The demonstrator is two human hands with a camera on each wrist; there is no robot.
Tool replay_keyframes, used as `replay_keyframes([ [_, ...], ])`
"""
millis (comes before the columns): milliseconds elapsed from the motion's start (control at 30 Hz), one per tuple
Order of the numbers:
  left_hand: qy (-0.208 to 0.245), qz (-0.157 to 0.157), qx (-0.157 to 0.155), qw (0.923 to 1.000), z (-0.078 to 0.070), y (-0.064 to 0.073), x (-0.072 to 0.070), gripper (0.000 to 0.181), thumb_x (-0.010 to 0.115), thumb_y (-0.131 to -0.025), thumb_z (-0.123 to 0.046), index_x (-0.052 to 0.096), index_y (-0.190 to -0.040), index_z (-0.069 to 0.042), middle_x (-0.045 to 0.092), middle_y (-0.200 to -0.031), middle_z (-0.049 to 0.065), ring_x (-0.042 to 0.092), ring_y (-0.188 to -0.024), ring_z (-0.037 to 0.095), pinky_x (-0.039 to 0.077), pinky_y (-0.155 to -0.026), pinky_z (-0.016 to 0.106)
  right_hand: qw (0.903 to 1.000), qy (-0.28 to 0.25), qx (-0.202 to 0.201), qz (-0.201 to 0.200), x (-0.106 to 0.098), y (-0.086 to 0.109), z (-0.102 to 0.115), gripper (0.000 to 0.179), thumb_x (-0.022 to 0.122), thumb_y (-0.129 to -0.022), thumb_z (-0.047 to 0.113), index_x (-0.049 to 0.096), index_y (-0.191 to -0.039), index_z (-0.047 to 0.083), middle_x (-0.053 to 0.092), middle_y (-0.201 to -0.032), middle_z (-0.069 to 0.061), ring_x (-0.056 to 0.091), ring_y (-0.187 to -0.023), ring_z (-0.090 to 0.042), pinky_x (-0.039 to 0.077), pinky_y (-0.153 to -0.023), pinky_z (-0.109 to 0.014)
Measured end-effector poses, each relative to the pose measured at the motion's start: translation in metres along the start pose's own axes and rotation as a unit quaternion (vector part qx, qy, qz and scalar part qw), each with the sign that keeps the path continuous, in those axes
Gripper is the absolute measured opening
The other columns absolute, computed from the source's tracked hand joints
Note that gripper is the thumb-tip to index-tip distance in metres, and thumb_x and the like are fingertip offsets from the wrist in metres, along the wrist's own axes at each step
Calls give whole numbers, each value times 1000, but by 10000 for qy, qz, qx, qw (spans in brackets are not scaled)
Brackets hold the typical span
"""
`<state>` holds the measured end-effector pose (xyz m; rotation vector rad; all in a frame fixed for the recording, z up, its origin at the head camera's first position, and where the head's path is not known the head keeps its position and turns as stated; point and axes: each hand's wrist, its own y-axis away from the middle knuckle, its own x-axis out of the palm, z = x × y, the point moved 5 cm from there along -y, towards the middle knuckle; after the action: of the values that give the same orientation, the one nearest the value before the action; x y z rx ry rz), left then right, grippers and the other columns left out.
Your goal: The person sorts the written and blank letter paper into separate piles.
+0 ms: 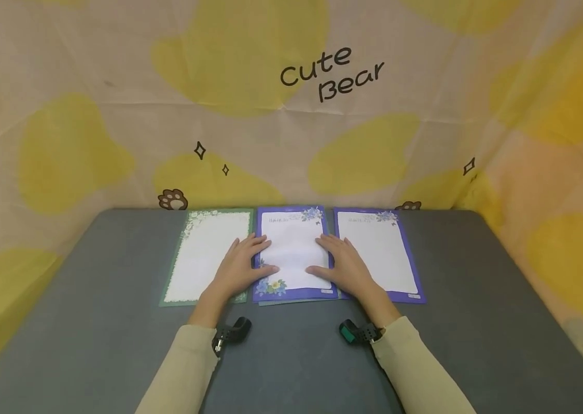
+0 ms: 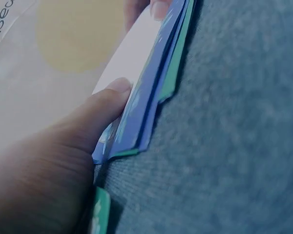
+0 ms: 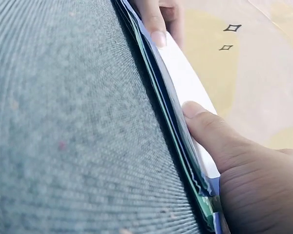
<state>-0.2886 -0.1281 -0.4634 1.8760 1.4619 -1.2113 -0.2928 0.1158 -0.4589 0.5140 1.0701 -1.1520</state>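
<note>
A stack of purple-bordered floral paper (image 1: 294, 241) lies in the middle of the table, white in its centre with blue flowers at the corners. My left hand (image 1: 242, 264) rests on its left edge, fingers extended and thumb flat on the top sheet. On the right edge my right hand (image 1: 345, 264) lies the same way, thumb pointing inward. Seen from the left wrist, the near edges of the stacked sheets (image 2: 141, 117) are uneven, purple over green. The right wrist view also shows several layered edges (image 3: 168, 117) under the thumb.
Left of the stack lies a green-bordered sheet (image 1: 206, 253); to its right is another purple-bordered sheet (image 1: 382, 247). They sit on a dark grey table (image 1: 291, 368) near its far edge. Behind hangs a yellow-patterned cloth (image 1: 250, 75). Both wrists wear black camera straps.
</note>
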Motion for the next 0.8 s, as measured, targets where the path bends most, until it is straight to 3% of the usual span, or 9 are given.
replay_keyframes([
  [200, 66, -91, -46, 9999, 1, 0, 1, 67, 74, -89, -48, 57, -145, -16, 52, -154, 8, 33, -152, 35, 14, -128, 57, 9980, -428, 241, -410, -4, 1, -3, 78, 76, -87, 49, 51, -148, 8, 44, -158, -18, 41, -147, -40, 32, -121, -58],
  [433, 250, -254, -44, 9994, -1, -3, 0, 62, 73, -90, -48, 60, -142, -18, 58, -149, 8, 38, -150, 34, 16, -128, 56, 9784, -1357, 671, -1406, -13, 4, -13, 64, 70, -94, 40, 51, -147, 10, 64, -139, -16, 60, -130, -35, 47, -110, -52],
  [600, 249, -289, -31, 9993, -2, -2, -1, 59, 75, -89, -47, 63, -139, -18, 61, -145, 9, 40, -149, 35, 18, -127, 57, 9735, -1745, 474, -1401, -13, 4, -10, 61, 71, -95, 29, 49, -149, 11, 64, -138, -18, 62, -129, -36, 50, -108, -51],
  [800, 85, -326, 121, 9994, -4, 0, -5, 60, 76, -88, -44, 64, -139, -16, 61, -145, 10, 43, -147, 35, 19, -126, 58, 9668, -1973, 589, -1515, -12, 3, -9, 48, 72, -95, 24, 61, -141, 12, 65, -138, -17, 64, -126, -37, 54, -102, -50],
])
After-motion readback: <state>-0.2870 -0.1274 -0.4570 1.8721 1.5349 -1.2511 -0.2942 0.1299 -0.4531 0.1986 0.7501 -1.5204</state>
